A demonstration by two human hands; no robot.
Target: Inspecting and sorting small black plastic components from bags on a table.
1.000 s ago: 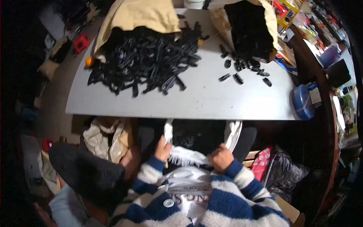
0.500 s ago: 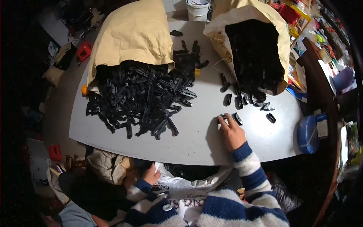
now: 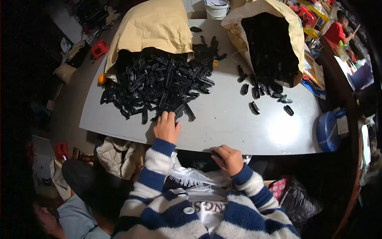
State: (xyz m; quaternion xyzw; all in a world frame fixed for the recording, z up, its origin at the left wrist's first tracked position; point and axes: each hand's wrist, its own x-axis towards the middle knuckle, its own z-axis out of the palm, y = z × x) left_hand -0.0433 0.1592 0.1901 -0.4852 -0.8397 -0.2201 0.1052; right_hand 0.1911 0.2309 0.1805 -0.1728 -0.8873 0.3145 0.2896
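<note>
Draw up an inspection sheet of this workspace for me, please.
Surface: grey table with dark specks.
Parts: pile of black pieces spilling from left paper sack; smaller pieces by right paper sack.
Clutter: orange round object at left edge, blue container at right.
Hands: left hand at pile's near edge; right hand by table's front edge, contents unclear.
Cables: nothing seen.
Surroundings: red stool at left, person in blue at lower left, person in red at upper right.

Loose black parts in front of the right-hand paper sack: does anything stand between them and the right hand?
Nothing visible does. Between the right hand and the nearest loose black part lies only grey tabletop with tiny specks. The left hand is aside, at the black pile.
</note>
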